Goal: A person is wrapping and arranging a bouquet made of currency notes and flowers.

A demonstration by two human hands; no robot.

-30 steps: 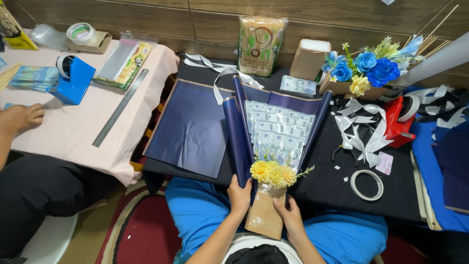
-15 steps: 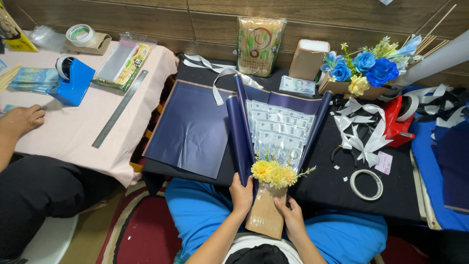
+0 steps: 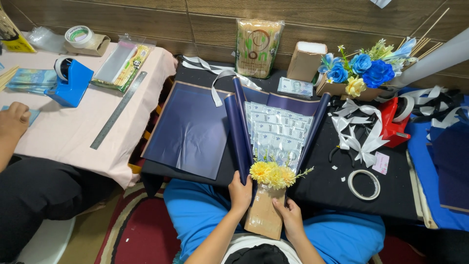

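At 6 o'clock, over the lap: both hands grip the brown paper base of a banknote bouquet.
Left hand clasps the navy wrap edge and paper base; right hand holds the base's lower side. Yellow flowers sit between. Spare navy sheet lies at 10 o'clock, tape ring at 3, blue flowers at 1, steel ruler on the pink table at 9, beside another person's hand.
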